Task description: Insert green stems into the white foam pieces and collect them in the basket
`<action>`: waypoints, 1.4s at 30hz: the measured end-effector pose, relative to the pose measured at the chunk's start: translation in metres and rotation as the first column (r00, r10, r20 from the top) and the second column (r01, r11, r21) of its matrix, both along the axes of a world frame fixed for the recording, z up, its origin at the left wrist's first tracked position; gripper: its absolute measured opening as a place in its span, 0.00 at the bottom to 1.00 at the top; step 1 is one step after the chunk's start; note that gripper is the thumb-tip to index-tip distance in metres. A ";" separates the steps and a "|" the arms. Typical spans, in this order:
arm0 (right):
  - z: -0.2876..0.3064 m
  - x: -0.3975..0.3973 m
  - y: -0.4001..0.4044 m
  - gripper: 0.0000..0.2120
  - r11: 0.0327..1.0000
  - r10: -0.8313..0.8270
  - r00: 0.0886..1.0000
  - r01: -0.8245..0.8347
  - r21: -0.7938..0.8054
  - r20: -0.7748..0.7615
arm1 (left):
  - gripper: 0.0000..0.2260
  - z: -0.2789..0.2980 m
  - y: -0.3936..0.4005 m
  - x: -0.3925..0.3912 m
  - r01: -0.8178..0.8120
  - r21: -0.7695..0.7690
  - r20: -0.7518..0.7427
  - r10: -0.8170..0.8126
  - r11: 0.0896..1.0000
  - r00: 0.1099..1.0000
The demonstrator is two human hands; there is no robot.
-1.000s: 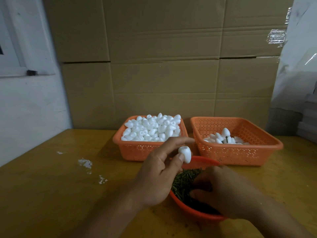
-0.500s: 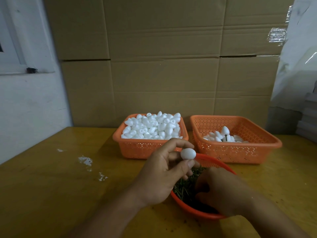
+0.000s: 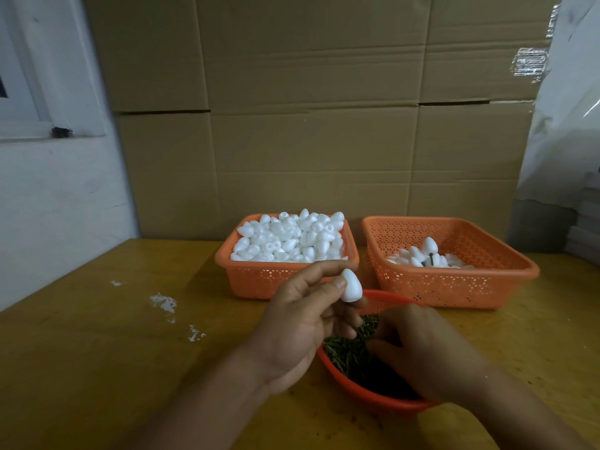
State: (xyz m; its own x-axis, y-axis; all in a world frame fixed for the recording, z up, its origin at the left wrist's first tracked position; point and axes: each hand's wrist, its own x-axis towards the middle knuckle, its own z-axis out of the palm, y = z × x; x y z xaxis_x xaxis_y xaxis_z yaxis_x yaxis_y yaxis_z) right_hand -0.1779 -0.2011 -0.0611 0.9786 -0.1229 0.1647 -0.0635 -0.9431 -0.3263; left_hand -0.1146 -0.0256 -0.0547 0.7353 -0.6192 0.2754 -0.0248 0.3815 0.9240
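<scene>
My left hand (image 3: 302,323) pinches a white foam piece (image 3: 351,286) between thumb and fingers, just above the far rim of a round red bowl (image 3: 373,396). The bowl holds a heap of green stems (image 3: 349,350). My right hand (image 3: 422,349) reaches down into that bowl, fingers curled among the stems; whether it holds one is hidden. Behind stand two orange baskets: the left basket (image 3: 259,277) is heaped with plain foam pieces (image 3: 289,238), the right basket (image 3: 454,287) holds several foam pieces with stems (image 3: 428,254).
Everything sits on a yellow wooden table (image 3: 97,352) with white crumbs (image 3: 164,302) at the left. Cardboard boxes (image 3: 308,125) form a wall behind the baskets. A white wall is at the left, plastic wrapping (image 3: 565,125) at the right.
My left hand has turned the foam piece between its fingers and kept it over the bowl's rim. My right hand has stayed in the stems, shifting slightly.
</scene>
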 end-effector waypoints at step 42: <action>0.032 -0.024 0.021 0.06 0.723 0.076 0.806 -0.450 0.524 0.587 | 0.11 0.010 0.005 -0.005 0.001 0.036 -0.151 0.004 0.999 0.989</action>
State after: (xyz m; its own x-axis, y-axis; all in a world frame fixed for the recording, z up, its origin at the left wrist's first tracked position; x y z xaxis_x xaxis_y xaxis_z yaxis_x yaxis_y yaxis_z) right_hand -0.2019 -0.1803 -0.0294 0.7810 -0.1274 0.6114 0.4983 -0.4630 -0.7330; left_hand -0.1198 -0.0208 -0.0448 0.7677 -0.6256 0.1388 0.1154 0.3481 0.9303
